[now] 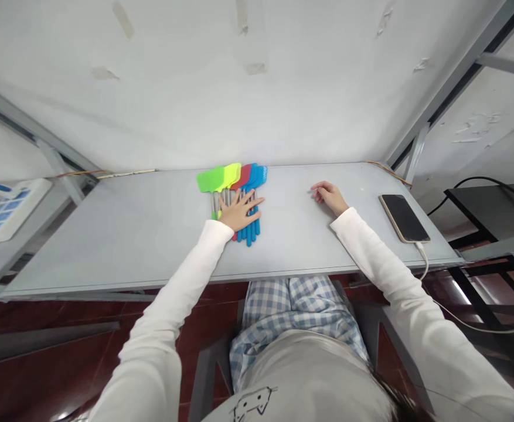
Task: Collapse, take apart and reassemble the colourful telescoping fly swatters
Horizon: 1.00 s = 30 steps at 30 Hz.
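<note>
A fanned row of fly swatters (213, 179) lies on the table near the wall. Their flat heads are green, yellow, red and blue, on thin metal shafts with coloured handles. My left hand (240, 214) rests flat across the shafts, fingers spread, hiding part of them. Blue handles (251, 231) stick out below and beside it. Over the table to the right, my right hand (332, 198) is apart from the swatters. Its fingers are loosely bent, the index finger stretched out, and nothing shows in it.
The grey table (120, 234) meets a white wall (257, 117) at the back. A phone (404, 218) with a white cable (422, 253) lies at the right end. A white and blue panel (8, 211) is at far left, and a black stool (498, 205) at far right.
</note>
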Available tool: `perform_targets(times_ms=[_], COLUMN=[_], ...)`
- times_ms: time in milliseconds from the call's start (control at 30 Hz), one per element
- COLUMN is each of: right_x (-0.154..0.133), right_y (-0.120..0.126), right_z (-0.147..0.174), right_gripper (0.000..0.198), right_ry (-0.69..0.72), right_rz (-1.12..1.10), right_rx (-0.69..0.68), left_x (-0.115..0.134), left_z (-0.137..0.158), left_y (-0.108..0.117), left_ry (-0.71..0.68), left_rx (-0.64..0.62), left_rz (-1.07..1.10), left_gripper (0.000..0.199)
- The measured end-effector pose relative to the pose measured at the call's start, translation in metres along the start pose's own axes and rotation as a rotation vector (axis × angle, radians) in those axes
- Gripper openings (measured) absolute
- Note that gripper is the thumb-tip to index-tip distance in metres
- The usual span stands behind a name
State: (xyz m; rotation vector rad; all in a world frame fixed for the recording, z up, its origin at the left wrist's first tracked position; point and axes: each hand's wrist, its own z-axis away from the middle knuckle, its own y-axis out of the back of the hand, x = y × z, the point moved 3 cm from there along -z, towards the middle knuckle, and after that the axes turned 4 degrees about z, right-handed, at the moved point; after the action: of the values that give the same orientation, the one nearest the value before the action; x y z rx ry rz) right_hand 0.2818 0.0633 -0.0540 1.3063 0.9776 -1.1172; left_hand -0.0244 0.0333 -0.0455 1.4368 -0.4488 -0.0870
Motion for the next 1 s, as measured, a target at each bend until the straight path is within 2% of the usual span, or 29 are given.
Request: perform_targets(times_ms=[267,500,600,700,800,900,1000], right_x=[0.005,0.004,0.004,0.007,0.012,0.014,0.011], right_y=[0.000,0.001,0.001,0.001,0.001,0.000,-0.002], right_z=[-0.004,-0.003,-0.004,-0.007,-0.009,-0.008,-0.004], right_gripper=[0.023,0.023,0.023,0.022,0.022,0.023,0.025], right_ry=[0.041,0.071,0.077,0.096,0.144,0.221,0.322], right_rz=[0.014,0.049,0.068,0.097,0.146,0.245,0.397], right_rx=[-0.035,-0.054,-0.063,-0.068,-0.061,-0.035,-0.009], left_x=[-0.083,-0.149,-0.169,-0.177,-0.172,-0.154,-0.128], left_z=[0.032,0.040,0.041,0.045,0.050,0.054,0.054], left_y=[0.023,0.035,0.039,0.043,0.046,0.046,0.040], left_ry=[0.047,0.033,0.008,-0.001,0.039,0.134,0.316], left_rx=[-0.010,0.021,0.048,0.064,0.103,0.191,0.268], left_rz=[-0.063,-0.076,-0.095,-0.097,-0.112,-0.155,-0.208], left_gripper=[0.053,0.055,0.056,0.058,0.058,0.055,0.054])
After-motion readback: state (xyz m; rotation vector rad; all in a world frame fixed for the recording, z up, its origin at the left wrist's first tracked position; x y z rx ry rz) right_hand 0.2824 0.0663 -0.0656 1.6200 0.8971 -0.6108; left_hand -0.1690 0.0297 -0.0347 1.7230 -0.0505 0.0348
